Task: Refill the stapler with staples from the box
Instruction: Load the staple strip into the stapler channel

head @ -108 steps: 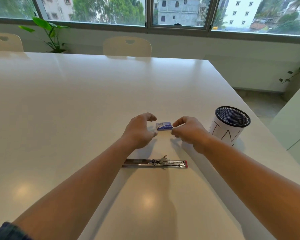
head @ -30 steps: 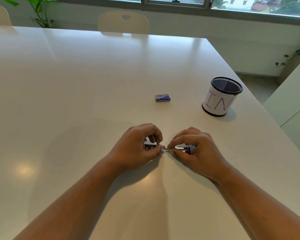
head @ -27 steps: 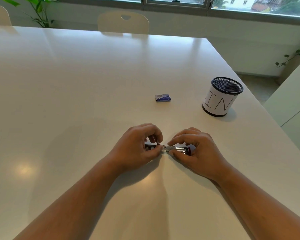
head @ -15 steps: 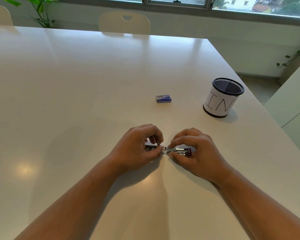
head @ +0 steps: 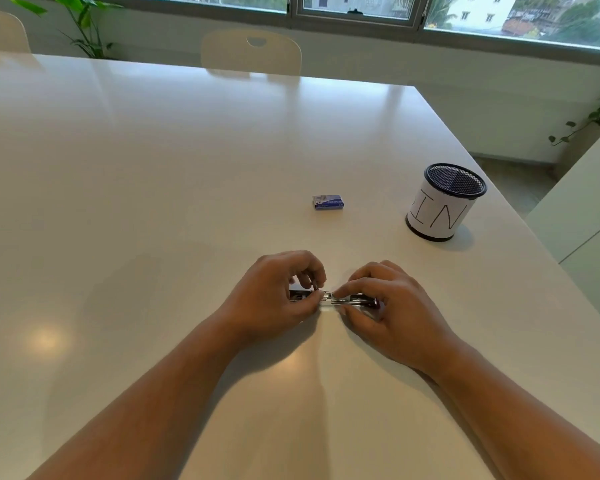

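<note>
The metal stapler (head: 355,300) lies opened flat on the white table (head: 153,174), its red tip pointing right. My left hand (head: 274,299) pinches its left half between thumb and fingers. My right hand (head: 392,306) grips the right half from above, thumb and forefinger meeting the left hand at the hinge. Much of the stapler is hidden under the fingers. Whether staples sit in the channel I cannot tell. The small blue staple box (head: 328,201) lies shut on the table well beyond both hands.
A black mesh cup wrapped in white paper marked "IN" (head: 442,202) stands at the right near the table's edge. Cream chairs (head: 252,51) line the far side. A leafy plant (head: 84,26) stands by the window.
Earlier both hands were at the staple box with the stapler lying untouched; the hands have come back onto the stapler. Over the last second they hardly move.
</note>
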`<state>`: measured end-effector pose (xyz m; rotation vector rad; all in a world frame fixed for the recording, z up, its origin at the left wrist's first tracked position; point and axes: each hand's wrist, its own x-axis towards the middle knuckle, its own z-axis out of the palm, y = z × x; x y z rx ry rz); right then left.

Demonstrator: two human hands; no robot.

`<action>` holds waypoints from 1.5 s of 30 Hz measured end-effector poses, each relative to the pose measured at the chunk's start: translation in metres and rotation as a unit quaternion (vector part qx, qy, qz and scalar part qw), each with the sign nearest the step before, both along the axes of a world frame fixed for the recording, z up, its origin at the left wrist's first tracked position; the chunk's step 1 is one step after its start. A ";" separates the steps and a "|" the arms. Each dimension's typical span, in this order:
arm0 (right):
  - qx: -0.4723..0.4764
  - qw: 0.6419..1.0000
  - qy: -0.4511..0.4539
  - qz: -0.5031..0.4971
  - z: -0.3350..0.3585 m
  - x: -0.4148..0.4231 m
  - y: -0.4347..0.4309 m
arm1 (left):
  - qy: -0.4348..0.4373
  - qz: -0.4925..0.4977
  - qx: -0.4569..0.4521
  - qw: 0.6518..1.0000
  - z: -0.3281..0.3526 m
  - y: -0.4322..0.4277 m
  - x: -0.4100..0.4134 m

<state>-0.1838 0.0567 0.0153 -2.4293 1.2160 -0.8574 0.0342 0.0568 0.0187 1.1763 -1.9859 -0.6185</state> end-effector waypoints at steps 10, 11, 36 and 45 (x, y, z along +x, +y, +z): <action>0.021 0.960 0.253 0.116 0.051 0.009 -0.007 | 0.003 -0.006 0.011 1.000 0.005 0.003 0.000; 0.011 0.953 0.275 0.128 0.055 0.012 -0.010 | 0.006 -0.005 0.009 1.000 0.006 0.003 0.000; 0.153 0.963 0.167 0.145 0.048 0.007 -0.039 | 0.064 -0.010 0.051 0.997 0.003 -0.001 0.002; 0.180 0.957 0.181 0.137 0.052 0.010 -0.037 | 0.070 -0.009 0.056 0.996 0.002 -0.001 0.003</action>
